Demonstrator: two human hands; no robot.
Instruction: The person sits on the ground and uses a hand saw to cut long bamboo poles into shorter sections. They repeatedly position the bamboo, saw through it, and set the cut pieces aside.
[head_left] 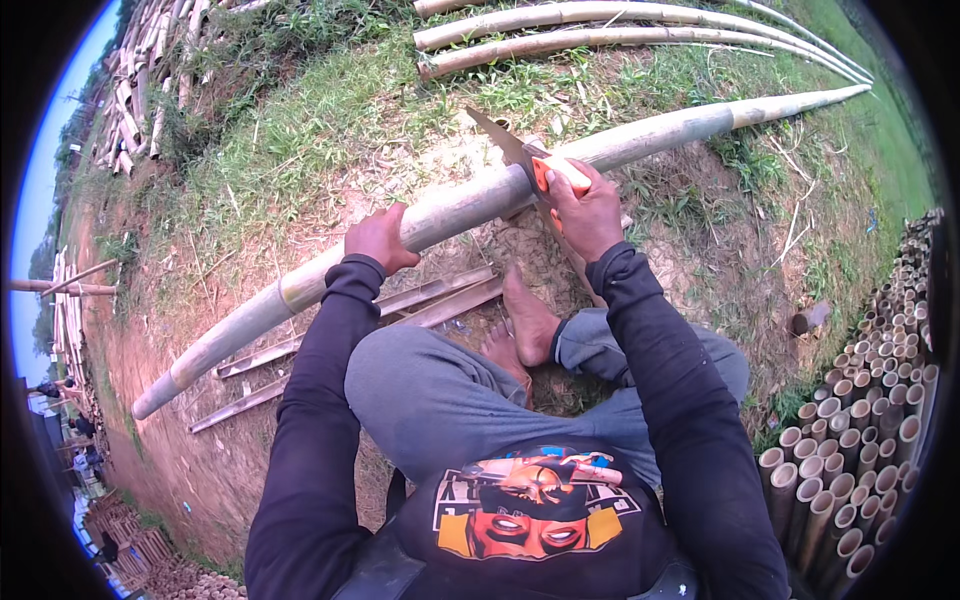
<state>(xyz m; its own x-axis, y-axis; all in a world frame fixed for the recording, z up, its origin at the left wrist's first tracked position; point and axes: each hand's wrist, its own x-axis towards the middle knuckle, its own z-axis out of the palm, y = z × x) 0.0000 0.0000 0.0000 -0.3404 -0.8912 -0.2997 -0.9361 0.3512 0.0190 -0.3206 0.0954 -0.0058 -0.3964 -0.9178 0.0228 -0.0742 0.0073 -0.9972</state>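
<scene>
Person sits on bare ground, knees up, dark long sleeves, bare foot (527,318) planted just under the work. Stack of cut bamboo tubes (860,440) close on their right, ends showing.

Left hand (378,238) closed over the top of the long bamboo pole (450,212), pressing it down. Right hand (588,212) gripping the orange handle of a handsaw (522,157), blade laid across the pole just beside that hand, tip pointing up & away.

Pole lies across in front of the legs, raised a bit off the dirt; long axis runs lower-left to upper-right, thick butt end at left, thin tip far right. Looks stiff, hollow, smooth-skinned — prob. light for its length but awkward, may roll or slip under the palm; best held from above near the cut, as the left hand does.

Split bamboo slats (400,318) flat on the ground under the pole. Farther out: grass, more long poles (600,25) at top, bamboo pile (135,90) top left.
</scene>
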